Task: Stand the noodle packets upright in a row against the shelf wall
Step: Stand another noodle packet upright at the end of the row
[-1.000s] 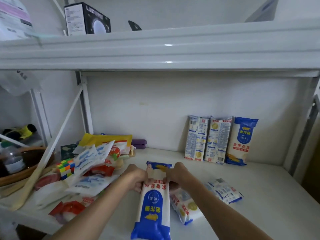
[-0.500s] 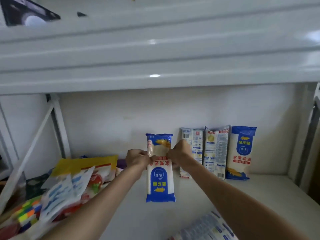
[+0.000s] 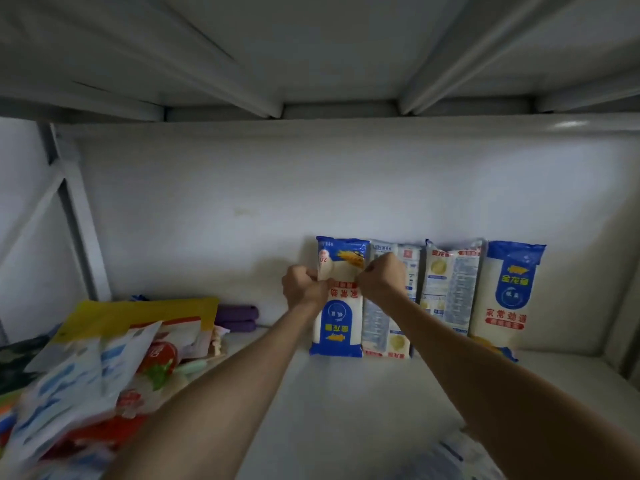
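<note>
A blue-and-white noodle packet [image 3: 337,327] stands upside down against the back shelf wall [image 3: 207,209], at the left end of a row. My left hand [image 3: 303,285] grips its left edge and my right hand [image 3: 382,280] grips its right edge, both near the top. To its right stand a pale printed packet [image 3: 389,327], a second pale packet [image 3: 450,285] and another blue-and-white packet [image 3: 509,289], all upright against the wall. A blurred packet [image 3: 460,455] lies flat at the bottom edge.
A heap of loose food bags [image 3: 104,362] with a yellow one on top fills the left of the shelf. A purple folded item [image 3: 239,318] lies by the wall behind it. The upper shelf's underside [image 3: 311,57] hangs low overhead. A white frame post [image 3: 79,230] stands at the left.
Both hands carried the blue-and-white packet from the shelf front up and back to the wall, setting it beside the row. The camera moved in under the upper shelf.
</note>
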{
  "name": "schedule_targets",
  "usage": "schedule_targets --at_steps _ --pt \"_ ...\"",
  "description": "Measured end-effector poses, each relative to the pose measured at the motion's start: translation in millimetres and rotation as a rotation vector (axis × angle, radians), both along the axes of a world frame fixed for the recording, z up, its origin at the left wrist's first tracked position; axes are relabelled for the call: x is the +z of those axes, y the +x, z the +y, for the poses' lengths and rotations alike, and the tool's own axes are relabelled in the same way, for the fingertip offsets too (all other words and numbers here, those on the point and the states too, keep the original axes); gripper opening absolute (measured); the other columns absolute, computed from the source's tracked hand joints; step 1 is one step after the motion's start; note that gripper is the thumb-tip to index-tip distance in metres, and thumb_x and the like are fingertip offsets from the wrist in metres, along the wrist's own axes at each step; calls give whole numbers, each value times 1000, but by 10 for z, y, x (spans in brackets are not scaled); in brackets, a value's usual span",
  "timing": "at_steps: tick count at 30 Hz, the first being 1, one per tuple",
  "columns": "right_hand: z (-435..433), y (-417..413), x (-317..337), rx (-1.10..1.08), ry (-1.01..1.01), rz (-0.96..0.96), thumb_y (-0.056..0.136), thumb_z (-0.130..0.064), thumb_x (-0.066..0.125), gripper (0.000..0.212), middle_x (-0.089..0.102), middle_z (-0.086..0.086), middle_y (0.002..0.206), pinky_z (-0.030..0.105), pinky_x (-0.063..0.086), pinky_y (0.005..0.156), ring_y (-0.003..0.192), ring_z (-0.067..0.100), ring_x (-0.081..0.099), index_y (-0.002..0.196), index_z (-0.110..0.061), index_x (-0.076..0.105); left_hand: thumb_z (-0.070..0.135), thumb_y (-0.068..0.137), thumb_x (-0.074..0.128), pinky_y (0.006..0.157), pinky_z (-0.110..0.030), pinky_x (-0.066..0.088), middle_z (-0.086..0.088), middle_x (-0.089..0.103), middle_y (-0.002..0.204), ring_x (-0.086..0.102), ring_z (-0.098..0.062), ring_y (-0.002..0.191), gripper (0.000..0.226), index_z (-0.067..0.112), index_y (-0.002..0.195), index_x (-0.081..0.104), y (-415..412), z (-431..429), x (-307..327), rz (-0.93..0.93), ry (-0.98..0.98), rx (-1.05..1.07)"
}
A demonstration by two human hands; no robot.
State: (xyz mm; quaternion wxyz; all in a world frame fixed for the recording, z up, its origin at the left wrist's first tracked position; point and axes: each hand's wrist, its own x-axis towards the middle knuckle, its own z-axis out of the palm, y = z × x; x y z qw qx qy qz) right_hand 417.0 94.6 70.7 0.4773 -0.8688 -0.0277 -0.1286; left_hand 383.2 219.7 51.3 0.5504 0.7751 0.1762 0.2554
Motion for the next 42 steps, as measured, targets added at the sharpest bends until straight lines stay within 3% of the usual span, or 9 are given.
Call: schedule_targets --at_steps 9,15,19,23,27,30,33,37,42 --pt "55 144 -117 -32 -92 -86 83 3 59 9 62 7 80 31 59 60 70 19 63 89 -3 62 8 79 77 51 -20 45 -3 67 81 61 -17 71 10 2 85 72 209 -47 -210 -102 41 75" --pt "-45 157 -202 -14 -172 -65 83 -4 63 9 64 9 84 19 37 41 63 15 57 92 -2 62 12 81 77 70 -29 54 -9 72 92 67 -23 83 13 3 90 73 272 79 -160 75 151 -64" --pt "-243 96 -258 -19 -190 -37 82 -5 70 7 68 11 79 30 60 55 67 21 69 86 -1 66 16 81 77 66 -28 51 -4 69 98 63 -18 82 20 5 93 65 139 112 -216 194 154 -104" --pt "-598 -64 -310 7 -291 77 81 -8 74 13 69 13 77 35 62 64 69 24 72 86 0 64 32 77 80 74 -34 51 -5 62 110 63 -25 99 51 9 112 51 -109 84 -355 240 207 -28" --pt "-916 -234 -325 -12 -380 259 79 -10 75 19 68 15 84 34 61 53 67 27 73 87 -3 59 32 77 79 77 -39 55 -7 61 118 64 -27 104 55 9 115 46 -387 -68 -467 262 248 -14" --pt "-1098 -424 -360 18 -465 367 80 -12 72 16 69 11 71 24 51 40 56 21 68 74 -6 58 27 75 82 86 -36 54 -1 61 116 61 -22 106 53 9 115 52 -632 -272 -513 282 222 -151" --pt "-1231 -658 -460 28 -510 469 82 -16 74 20 72 12 71 31 60 57 52 21 66 77 -4 58 29 76 82 89 -35 53 -5 61 114 59 -23 106 45 9 109 57 -898 -547 -533 419 196 -396" --pt "-1314 -1075 -544 12 -573 519 80 -18 77 33 64 12 71 33 56 61 53 20 58 92 -2 52 45 70 83 78 -31 55 -9 59 126 59 -24 107 76 7 128 52 -1206 -855 -526 660 241 -621" --pt "-1421 -1528 -575 -76 -672 504 82 -32 73 42 52 4 80 30 50 64 71 19 55 104 -6 49 59 65 80 91 -38 52 -8 63 125 61 -25 108 90 7 133 51 -1498 -1014 -551 832 359 -716"
